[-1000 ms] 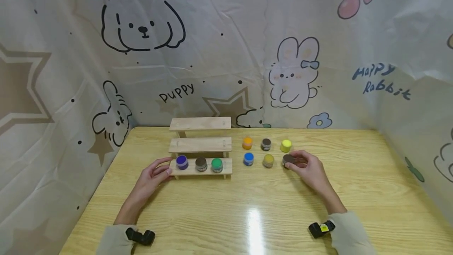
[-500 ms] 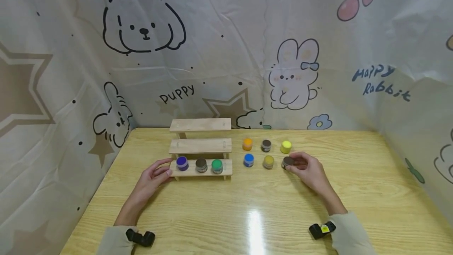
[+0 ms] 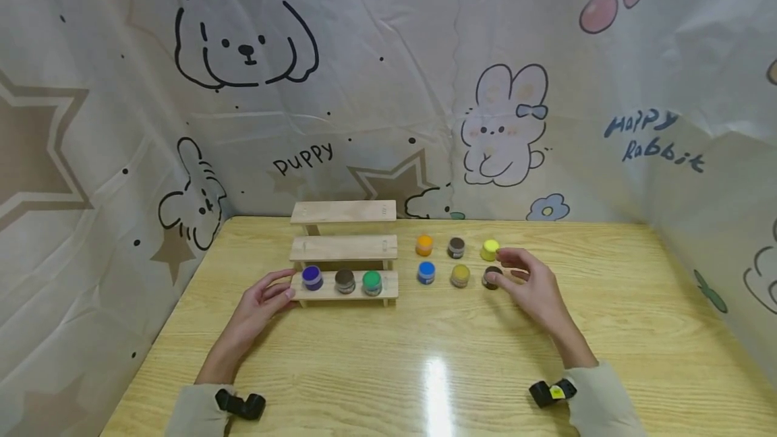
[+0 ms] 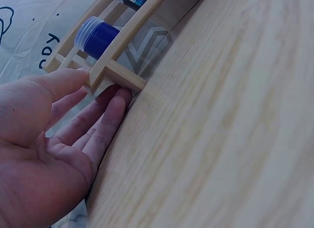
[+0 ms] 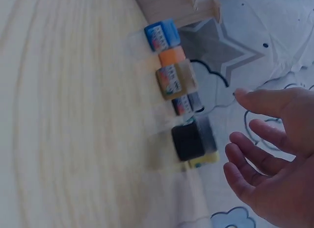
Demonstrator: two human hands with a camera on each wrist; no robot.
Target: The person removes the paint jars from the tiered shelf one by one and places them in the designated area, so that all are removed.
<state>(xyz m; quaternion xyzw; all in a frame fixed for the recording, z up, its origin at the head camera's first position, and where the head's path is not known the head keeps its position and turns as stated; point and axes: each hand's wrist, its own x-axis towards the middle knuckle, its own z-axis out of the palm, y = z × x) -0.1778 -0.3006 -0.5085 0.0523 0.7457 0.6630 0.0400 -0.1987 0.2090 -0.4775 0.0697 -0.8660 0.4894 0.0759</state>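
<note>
A three-tier wooden stand [image 3: 342, 248] is at the back left of the table. On its lowest tier sit a purple paint jar [image 3: 312, 278], a dark brown one [image 3: 344, 281] and a green one [image 3: 372, 282]. My left hand [image 3: 257, 309] holds the left end of that tier; the left wrist view has its thumb on the board and fingertips by the leg. My right hand [image 3: 535, 292] hovers beside a black-brown paint jar [image 3: 490, 278], fingers spread. In the right wrist view a gap separates the fingers from this dark jar [image 5: 189, 141].
Left of the dark jar stand ochre [image 3: 460, 276] and blue [image 3: 427, 272] jars. Behind them are orange [image 3: 424, 245], dark [image 3: 456, 247] and yellow [image 3: 490, 249] jars. A patterned cloth [image 3: 388, 86] hangs behind the table [image 3: 364, 369].
My right hand's fingers have parted from the dark jar and the hand has lifted slightly; the jar stays on the table. My left hand keeps its place on the stand.
</note>
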